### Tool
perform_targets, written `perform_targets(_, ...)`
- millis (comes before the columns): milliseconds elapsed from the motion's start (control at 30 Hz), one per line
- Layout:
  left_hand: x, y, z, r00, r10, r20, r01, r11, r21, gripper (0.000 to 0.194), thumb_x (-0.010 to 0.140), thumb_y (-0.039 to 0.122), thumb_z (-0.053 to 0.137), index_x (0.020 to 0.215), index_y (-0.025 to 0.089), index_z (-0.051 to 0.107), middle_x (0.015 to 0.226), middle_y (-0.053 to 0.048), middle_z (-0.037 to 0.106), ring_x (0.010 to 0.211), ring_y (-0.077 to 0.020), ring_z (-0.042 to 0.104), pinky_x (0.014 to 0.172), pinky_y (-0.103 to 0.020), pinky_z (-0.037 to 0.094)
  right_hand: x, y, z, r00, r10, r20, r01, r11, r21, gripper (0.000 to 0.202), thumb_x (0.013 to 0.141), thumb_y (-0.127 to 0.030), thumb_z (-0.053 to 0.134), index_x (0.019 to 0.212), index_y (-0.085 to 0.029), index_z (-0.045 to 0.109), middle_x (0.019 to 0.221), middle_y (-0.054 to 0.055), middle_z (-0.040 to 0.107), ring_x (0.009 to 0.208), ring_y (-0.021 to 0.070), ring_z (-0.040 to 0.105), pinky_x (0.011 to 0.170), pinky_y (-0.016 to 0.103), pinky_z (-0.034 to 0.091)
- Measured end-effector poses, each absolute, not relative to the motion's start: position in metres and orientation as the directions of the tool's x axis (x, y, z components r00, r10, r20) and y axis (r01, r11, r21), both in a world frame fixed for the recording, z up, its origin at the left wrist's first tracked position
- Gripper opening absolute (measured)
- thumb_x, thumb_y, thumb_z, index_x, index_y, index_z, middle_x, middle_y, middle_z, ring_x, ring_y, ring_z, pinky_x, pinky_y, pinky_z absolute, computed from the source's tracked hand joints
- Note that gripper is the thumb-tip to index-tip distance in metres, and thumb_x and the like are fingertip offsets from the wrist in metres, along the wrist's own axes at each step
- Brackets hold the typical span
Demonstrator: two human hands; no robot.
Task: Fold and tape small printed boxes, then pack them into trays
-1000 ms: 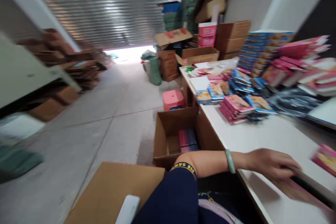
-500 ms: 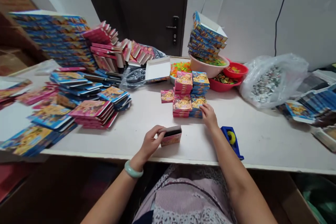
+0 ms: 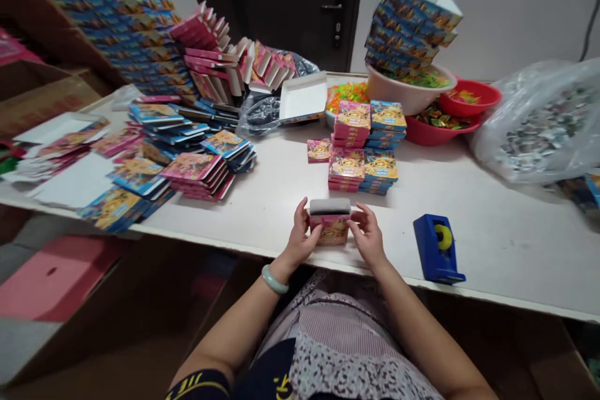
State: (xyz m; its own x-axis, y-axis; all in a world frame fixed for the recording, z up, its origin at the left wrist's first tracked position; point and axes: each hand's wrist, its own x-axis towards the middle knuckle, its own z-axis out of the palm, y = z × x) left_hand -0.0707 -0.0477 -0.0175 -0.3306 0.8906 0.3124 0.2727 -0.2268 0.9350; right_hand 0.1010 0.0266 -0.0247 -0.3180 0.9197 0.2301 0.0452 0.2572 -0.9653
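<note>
Pink printed cardboard box [image 3: 329,232] stands upright near the front edge of the white table [image 3: 262,212], between both hands. The left hand [image 3: 299,242] grips its left side, thumb on the front; the right hand [image 3: 369,240] lightly pinches the right edge. Even, gentle side pressure would probably steady the thin card without bowing it or creasing the raised grey flap [image 3: 330,205]. Its printed face points toward the person, its open end upward; the longer visible axis runs left to right.
</note>
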Motion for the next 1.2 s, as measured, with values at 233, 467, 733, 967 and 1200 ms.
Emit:
perform_targets(233,-0.065,-0.062,-0.016,-0.305,0.846,0.437,0.454,-0.274,0.848,0.029,0.089,0.028,0.059,0.118,0.022,0.06,0.111,-0.01,0.065,0.105,-0.02,0.062,0.091,-0.037,0.053,0.124,0.026,-0.011,-0.5,0.781,0.373,0.116,0.488,-0.865,0.031,0.095,-0.029,0.051,0.124,-0.03,0.059,0.114,0.008,0.062,0.1,0.0204,0.063,0.075,0.033,0.056)
perform_targets(467,-0.066,-0.05,0.005,-0.394,0.87,0.296,0.246,-0.21,0.946,0.023,0.09,0.033,0.06,0.11,0.02,0.065,0.099,-0.006,0.069,0.087,-0.0149,0.066,0.077,-0.028,0.055,0.124,0.035,0.001,-0.423,0.88,0.217,0.105,0.286,-0.953,0.021,0.088,-0.042,0.06,0.098,-0.025,0.068,0.102,0.008,0.065,0.093,0.0225,0.064,0.068,0.033,0.058)
perform_targets(733,-0.074,-0.05,0.025,-0.082,0.923,0.375,0.294,-0.337,0.894,0.016,0.084,0.033,0.069,0.091,0.018,0.067,0.1,-0.009,0.069,0.097,-0.0202,0.065,0.085,-0.035,0.052,0.135,0.023,0.02,-0.589,0.769,0.248,0.097,0.372,-0.923,0.013,0.085,-0.036,0.066,0.087,-0.024,0.064,0.105,0.007,0.062,0.097,0.0208,0.061,0.067,0.03,0.055)
perform_targets(967,-0.062,-0.043,0.024,-0.203,0.951,0.232,0.188,-0.195,0.963,0.019,0.089,0.035,0.063,0.083,0.016,0.062,0.079,-0.002,0.059,0.074,-0.0132,0.056,0.068,-0.026,0.047,0.12,0.019,0.031,-0.459,0.881,0.112,0.149,0.201,-0.968,0.016,0.084,-0.037,0.064,0.087,-0.021,0.063,0.084,0.004,0.064,0.073,0.0168,0.061,0.059,0.027,0.051)
perform_targets(1200,-0.087,-0.057,0.02,0.101,0.892,0.441,0.258,-0.452,0.854,0.016,0.089,0.024,0.063,0.105,0.021,0.068,0.109,-0.01,0.067,0.104,-0.0193,0.064,0.09,-0.036,0.053,0.143,0.003,0.029,-0.584,0.75,0.309,0.141,0.468,-0.872,0.012,0.09,-0.026,0.062,0.101,-0.026,0.067,0.105,0.006,0.065,0.098,0.0209,0.063,0.077,0.034,0.055)
